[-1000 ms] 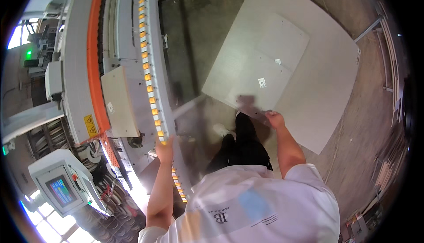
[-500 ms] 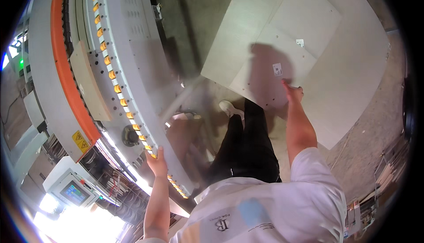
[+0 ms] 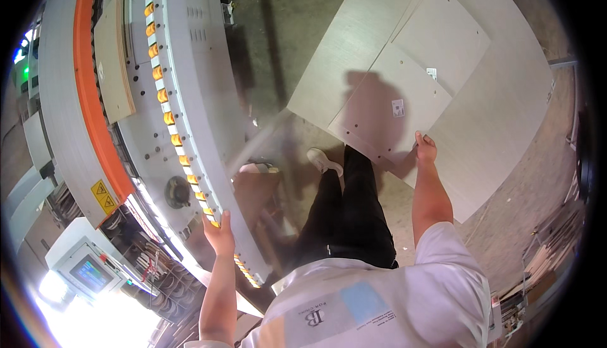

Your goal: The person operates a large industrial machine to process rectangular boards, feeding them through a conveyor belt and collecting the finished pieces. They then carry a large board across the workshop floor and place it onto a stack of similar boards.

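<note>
My left hand [image 3: 220, 237] is closed over the near end of a roller rail [image 3: 179, 139] with yellow rollers, along the side of a long grey machine. On the right, my right hand [image 3: 426, 150] has its fingers curled at the right edge of a grey panel [image 3: 373, 120] with small drilled holes and a white label. Its thumb lies on the top face. Under it is a second labelled panel [image 3: 442, 38], and larger grey sheets lie below both. My head's shadow falls across the near panel. The undersides of my right fingers are hidden.
A narrow board [image 3: 115, 63] sits in the machine beside its orange band [image 3: 104, 114]. A control screen [image 3: 91, 274] stands at the lower left. My shoe [image 3: 324, 161] is on the floor between machine and stack. Stacked strips [image 3: 550, 266] lean at the lower right.
The narrow board has moved farther away along the machine. My right hand has drawn back slightly, its fingers now curled at the panel's edge. My left hand stays on the rail.
</note>
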Demonstrator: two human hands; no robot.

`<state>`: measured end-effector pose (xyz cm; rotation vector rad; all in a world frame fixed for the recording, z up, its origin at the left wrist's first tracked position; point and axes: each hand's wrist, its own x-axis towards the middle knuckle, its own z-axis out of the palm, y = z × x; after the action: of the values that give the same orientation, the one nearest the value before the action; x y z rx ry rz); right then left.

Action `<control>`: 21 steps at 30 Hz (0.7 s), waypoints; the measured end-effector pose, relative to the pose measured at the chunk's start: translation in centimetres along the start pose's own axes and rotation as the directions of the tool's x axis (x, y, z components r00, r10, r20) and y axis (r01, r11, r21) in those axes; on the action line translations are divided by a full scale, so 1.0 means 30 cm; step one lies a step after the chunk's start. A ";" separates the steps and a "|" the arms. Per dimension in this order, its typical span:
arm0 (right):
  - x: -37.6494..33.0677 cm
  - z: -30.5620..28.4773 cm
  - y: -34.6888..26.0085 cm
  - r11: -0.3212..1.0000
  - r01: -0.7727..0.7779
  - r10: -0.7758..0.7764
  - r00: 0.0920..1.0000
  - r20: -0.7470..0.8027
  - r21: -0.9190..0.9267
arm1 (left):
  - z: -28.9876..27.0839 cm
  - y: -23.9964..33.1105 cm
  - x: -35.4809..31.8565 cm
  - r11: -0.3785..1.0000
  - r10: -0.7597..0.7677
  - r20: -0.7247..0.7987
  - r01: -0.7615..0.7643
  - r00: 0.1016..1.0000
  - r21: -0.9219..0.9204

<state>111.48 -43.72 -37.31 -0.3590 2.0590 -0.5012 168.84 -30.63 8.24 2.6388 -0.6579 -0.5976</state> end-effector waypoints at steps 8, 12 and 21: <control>-0.173 0.048 0.018 0.936 0.111 -0.162 0.979 -0.127 -0.334 | -0.006 -0.030 0.009 1.000 -0.006 0.008 0.006 1.000 -0.012; -0.195 0.040 0.024 0.977 0.102 -0.121 0.989 -0.090 -0.185 | -0.015 -0.058 0.011 1.000 0.009 0.027 -0.008 1.000 -0.029; -0.423 0.139 -0.004 0.908 0.110 -0.145 0.988 -0.057 -0.404 | -0.007 -0.030 0.007 0.998 -0.018 0.035 0.020 0.999 -0.061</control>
<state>121.46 -39.05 -29.77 -0.7306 2.2286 -0.1678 169.44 -29.93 7.96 2.5858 -0.6156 -0.6600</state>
